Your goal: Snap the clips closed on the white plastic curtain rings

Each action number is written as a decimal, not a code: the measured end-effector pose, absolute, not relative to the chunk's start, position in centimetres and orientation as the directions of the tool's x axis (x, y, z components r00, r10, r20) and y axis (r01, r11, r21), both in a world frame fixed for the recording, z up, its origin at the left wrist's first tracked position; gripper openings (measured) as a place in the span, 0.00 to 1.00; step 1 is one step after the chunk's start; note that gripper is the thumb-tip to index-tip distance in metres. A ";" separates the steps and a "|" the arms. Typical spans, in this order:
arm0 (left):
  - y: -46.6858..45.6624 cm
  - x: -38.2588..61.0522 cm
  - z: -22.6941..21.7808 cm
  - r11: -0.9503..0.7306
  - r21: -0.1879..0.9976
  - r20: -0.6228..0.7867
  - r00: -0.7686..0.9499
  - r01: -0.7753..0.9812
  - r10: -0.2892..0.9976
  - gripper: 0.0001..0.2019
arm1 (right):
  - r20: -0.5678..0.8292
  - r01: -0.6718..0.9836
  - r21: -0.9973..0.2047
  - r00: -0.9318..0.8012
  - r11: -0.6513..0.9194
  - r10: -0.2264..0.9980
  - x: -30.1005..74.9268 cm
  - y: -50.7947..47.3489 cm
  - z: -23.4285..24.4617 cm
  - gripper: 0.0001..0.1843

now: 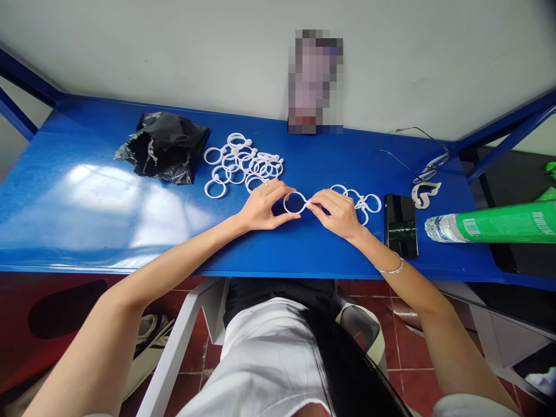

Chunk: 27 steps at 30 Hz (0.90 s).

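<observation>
White ring (294,212), axis sideways, tab (308,204) rightward, held in left grip (264,205), right grip (339,213)

The worktop (243,249) is glossy blue, with light glaring off its left half. Toward the far left lies a crumpled black plastic bag (169,142), its mouth open. Just right of it spreads a heap of white rings (245,164), overlapping one another. A smaller cluster of rings (360,202) lies right of centre, near a dark phone (400,227). Farther right rest eyeglasses (430,169) and, just nearer, a curved white piece (420,200).
</observation>
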State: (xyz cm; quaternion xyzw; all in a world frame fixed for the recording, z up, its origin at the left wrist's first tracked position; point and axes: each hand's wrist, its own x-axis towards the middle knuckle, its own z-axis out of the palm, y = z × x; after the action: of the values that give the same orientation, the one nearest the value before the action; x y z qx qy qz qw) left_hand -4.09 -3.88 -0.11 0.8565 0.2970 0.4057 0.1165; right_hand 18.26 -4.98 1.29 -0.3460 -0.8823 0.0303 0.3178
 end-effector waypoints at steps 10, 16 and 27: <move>-4.0 -4.1 -0.2 -0.809 0.422 0.611 0.532 0.409 0.587 0.22 | 0.577 0.535 -0.295 -0.561 0.792 0.593 18.3 -5.1 1.2 0.11; -4.1 -4.1 -0.2 -0.828 0.398 0.629 0.538 0.396 0.560 0.21 | 0.595 0.508 -0.280 -0.574 0.814 0.563 18.3 -5.1 1.1 0.10; -4.2 -4.0 0.1 -0.839 0.386 0.654 0.529 0.382 0.542 0.19 | 0.609 0.506 -0.276 -0.565 0.817 0.556 18.2 -5.1 1.0 0.12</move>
State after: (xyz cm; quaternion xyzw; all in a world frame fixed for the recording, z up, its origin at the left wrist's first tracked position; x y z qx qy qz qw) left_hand -4.01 -4.22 0.06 0.8687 0.2659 0.4062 0.0980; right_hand 18.20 -5.13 1.01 -0.3004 -0.8839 0.0350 0.3566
